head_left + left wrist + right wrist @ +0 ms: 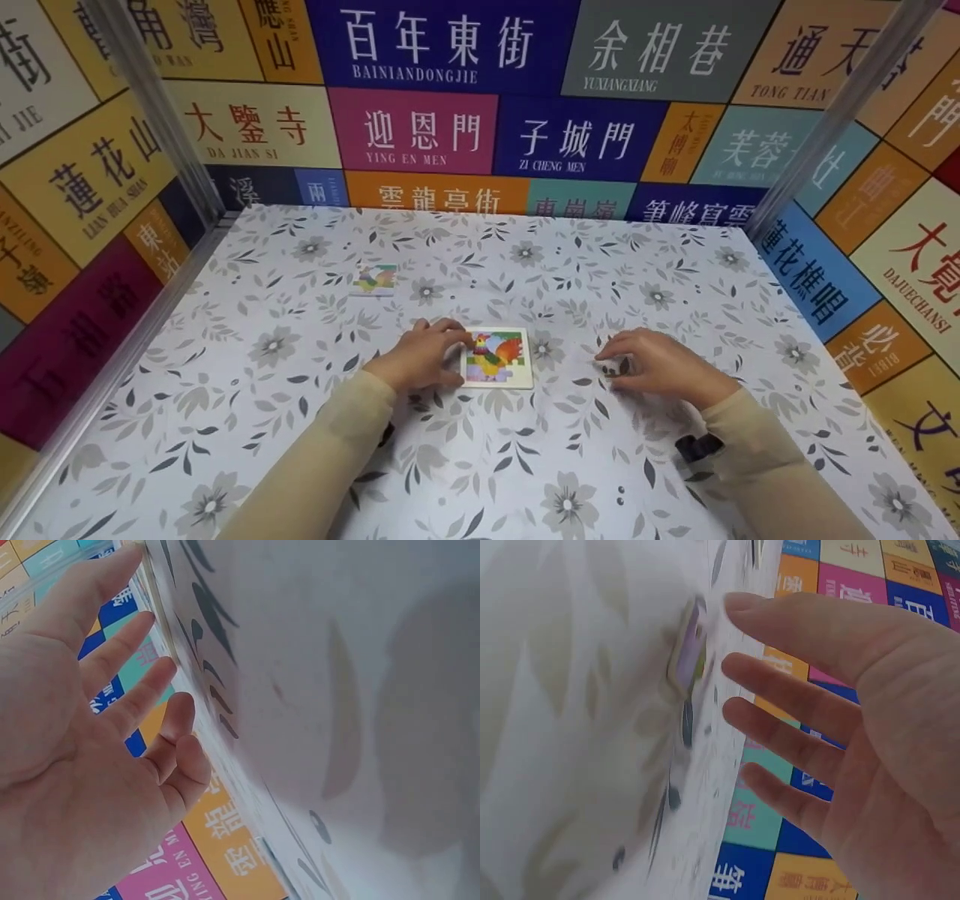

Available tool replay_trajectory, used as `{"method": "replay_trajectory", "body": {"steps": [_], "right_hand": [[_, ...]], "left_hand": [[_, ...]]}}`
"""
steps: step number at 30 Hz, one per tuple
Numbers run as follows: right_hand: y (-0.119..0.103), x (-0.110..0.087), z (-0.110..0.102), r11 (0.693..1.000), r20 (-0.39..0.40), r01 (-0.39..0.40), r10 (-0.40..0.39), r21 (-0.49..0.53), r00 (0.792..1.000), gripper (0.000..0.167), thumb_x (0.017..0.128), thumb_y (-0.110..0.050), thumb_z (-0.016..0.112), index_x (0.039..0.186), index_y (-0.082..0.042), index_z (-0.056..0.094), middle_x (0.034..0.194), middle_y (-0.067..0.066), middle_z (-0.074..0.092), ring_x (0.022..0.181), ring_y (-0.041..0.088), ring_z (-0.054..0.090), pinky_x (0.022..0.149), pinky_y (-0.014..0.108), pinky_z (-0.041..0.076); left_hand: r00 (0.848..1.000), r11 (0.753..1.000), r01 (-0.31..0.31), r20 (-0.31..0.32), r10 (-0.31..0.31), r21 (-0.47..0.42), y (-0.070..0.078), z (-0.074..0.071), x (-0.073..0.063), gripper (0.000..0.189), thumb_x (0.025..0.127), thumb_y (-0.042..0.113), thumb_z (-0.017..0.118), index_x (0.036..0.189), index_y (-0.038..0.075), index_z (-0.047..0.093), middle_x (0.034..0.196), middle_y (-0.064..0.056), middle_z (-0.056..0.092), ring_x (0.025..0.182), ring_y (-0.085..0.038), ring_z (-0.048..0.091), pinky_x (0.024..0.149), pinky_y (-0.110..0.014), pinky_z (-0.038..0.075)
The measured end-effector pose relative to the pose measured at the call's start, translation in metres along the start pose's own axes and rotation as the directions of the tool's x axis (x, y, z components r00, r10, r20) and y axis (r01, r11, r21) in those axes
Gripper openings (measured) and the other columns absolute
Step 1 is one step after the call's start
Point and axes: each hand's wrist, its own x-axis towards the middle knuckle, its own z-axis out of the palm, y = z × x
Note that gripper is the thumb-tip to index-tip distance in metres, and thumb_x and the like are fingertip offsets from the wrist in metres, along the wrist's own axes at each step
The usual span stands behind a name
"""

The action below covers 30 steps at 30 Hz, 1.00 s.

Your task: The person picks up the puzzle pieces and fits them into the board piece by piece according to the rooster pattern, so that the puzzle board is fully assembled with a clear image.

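In the head view a small framed jigsaw puzzle with a rooster picture lies on the table, with a bare cream patch at its lower right. My left hand is at its left side, thumb and fingertips along the frame's edge. In the left wrist view those fingers are mostly extended, the last ones bent. Farther right, my right hand hovers low with thumb and fingers apart. Just beyond its fingertips in the right wrist view lies a small puzzle piece, purple and green on a cream side.
A small picture card with similar rooster colours lies farther back, left of the puzzle. The white tabletop has a grey flower and leaf print. Panels with coloured lettering stand behind and at both sides, with clear corner posts.
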Motion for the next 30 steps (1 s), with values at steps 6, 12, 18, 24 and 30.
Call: {"method": "replay_trajectory", "body": {"steps": [6,12,18,24,30], "right_hand": [[0.011,-0.007,-0.011,0.999,0.019,-0.018,0.017,0.045,1.000,0.037,0.081,-0.012,0.085,0.117,-0.008,0.077,0.118,0.011,0.074,0.110,0.034,0.068,0.099,0.054,0.052],[0.016,-0.010,-0.008,0.993,0.044,-0.022,0.017,0.113,0.999,0.034,0.081,-0.010,0.085,0.115,-0.010,0.078,0.110,0.006,0.075,0.096,0.028,0.068,0.088,0.046,0.056],[0.017,-0.009,-0.001,0.993,0.045,0.003,-0.008,0.121,0.999,0.026,0.082,-0.009,0.085,0.108,-0.014,0.081,0.104,0.002,0.075,0.087,0.022,0.067,0.080,0.038,0.057],[0.015,-0.011,0.006,0.995,0.005,-0.002,0.001,0.097,1.000,0.020,0.083,-0.009,0.084,0.102,-0.015,0.082,0.099,-0.002,0.076,0.081,0.017,0.068,0.074,0.033,0.058],[0.013,-0.012,0.009,0.999,-0.040,-0.029,0.030,0.032,0.999,0.017,0.083,-0.014,0.085,0.099,-0.020,0.083,0.093,-0.007,0.075,0.075,0.012,0.065,0.068,0.025,0.053]], "left_hand": [[0.999,0.999,0.034,0.008,-0.034,-0.002,0.000,-0.004,0.000,0.053,0.085,0.030,0.085,0.135,0.031,0.065,0.156,0.001,0.046,0.135,-0.032,0.041,0.114,-0.054,0.037],[1.000,1.000,0.027,-0.001,-0.027,-0.007,-0.001,-0.004,-0.002,0.054,0.084,0.028,0.085,0.134,0.030,0.065,0.155,0.000,0.047,0.136,-0.033,0.041,0.114,-0.055,0.037],[1.000,1.000,0.021,-0.004,-0.022,-0.007,-0.002,-0.002,-0.002,0.054,0.084,0.030,0.085,0.134,0.031,0.065,0.156,0.001,0.046,0.137,-0.034,0.041,0.114,-0.054,0.036],[0.999,0.999,-0.033,-0.016,0.033,-0.003,-0.001,-0.002,-0.003,0.052,0.085,0.027,0.085,0.133,0.026,0.066,0.154,-0.003,0.048,0.132,-0.037,0.043,0.111,-0.056,0.038],[0.998,0.999,-0.054,-0.019,0.054,0.001,0.001,-0.001,-0.003,0.052,0.085,0.026,0.085,0.133,0.023,0.066,0.153,-0.006,0.049,0.127,-0.037,0.045,0.109,-0.056,0.039]]}}
